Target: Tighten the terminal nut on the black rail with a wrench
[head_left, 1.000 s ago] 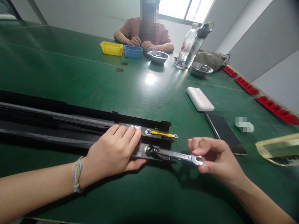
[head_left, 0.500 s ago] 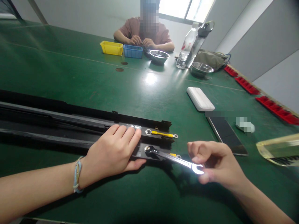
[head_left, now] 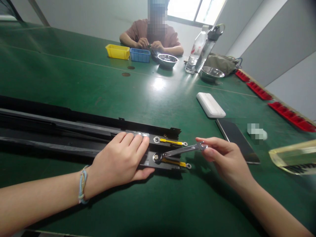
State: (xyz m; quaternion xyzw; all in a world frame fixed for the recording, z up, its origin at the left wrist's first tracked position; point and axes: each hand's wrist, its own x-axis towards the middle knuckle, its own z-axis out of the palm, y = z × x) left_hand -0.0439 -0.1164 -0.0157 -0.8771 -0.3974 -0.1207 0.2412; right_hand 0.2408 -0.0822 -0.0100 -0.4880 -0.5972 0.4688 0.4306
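Observation:
Two long black metal rails (head_left: 86, 146) lie side by side on the green table. Near their right end my left hand (head_left: 120, 158) is wrapped over the front rail, thumb on the near edge, holding it down. A combination wrench (head_left: 181, 150) has its ring end around a nut on the front rail. The fingers of my right hand (head_left: 222, 156) pinch the wrench's open-jaw end. A yellow wire with ring terminals (head_left: 171, 142) is fixed at one end to the rear rail. A second yellow wire (head_left: 181, 164) lies partly under the wrench.
Across the table (head_left: 81, 82) sits a person behind a yellow bin (head_left: 118, 52), a blue bin (head_left: 140, 55) and a metal bowl (head_left: 168, 60). Rightward are bottles (head_left: 196, 52), a white power bank (head_left: 211, 105), a dark phone (head_left: 237, 140) and red trays (head_left: 291, 115).
My right hand has swung the wrench's free end away from me, anticlockwise about the nut. More of the front yellow wire shows. My left hand stays in place.

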